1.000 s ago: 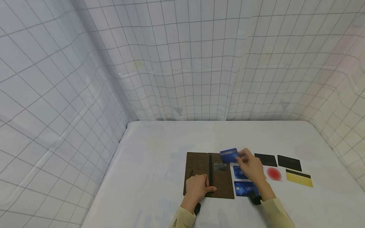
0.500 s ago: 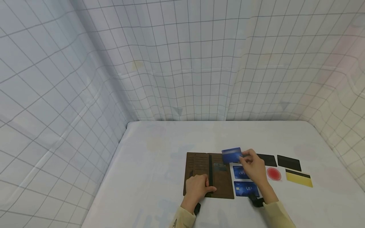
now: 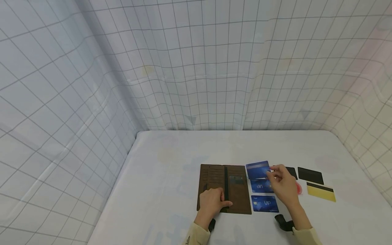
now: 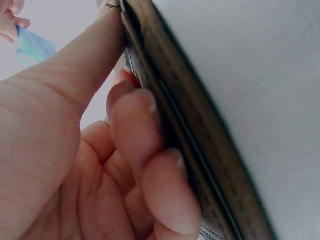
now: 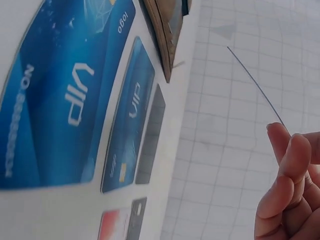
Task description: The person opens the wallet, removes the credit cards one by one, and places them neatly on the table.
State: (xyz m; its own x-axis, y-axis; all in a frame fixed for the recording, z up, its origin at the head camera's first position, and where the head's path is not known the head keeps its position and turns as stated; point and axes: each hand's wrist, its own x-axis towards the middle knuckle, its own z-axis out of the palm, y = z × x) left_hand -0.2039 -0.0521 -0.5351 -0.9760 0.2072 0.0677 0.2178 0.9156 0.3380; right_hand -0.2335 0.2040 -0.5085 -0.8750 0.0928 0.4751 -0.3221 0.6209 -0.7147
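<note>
My right hand (image 3: 284,183) pinches a blue card (image 3: 258,169) with a pale stripe by its right end. In the right wrist view the card (image 5: 257,89) is seen edge-on, raised off the table. Two blue VIP cards (image 3: 264,203) lie in a column just below it, right of an open brown wallet (image 3: 240,200). The wallet has rows of slots on its left side and a clear window pocket (image 3: 236,179) on its right. Over the wallet's lower middle my left hand (image 3: 212,201) holds it, curled fingers (image 4: 167,190) against the layered edge and thumb stretched along it.
Two black cards (image 3: 310,175) lie at the upper right, one partly behind my right hand. Below them are a yellow card (image 3: 321,193) with a black stripe and a white card with a red disc (image 3: 299,188), mostly covered. Gridded white curtains surround the white table (image 3: 162,177).
My right hand has moved right and slightly towards me, carrying the blue card off the wallet to above the VIP cards. My left hand and the wallet stay put.
</note>
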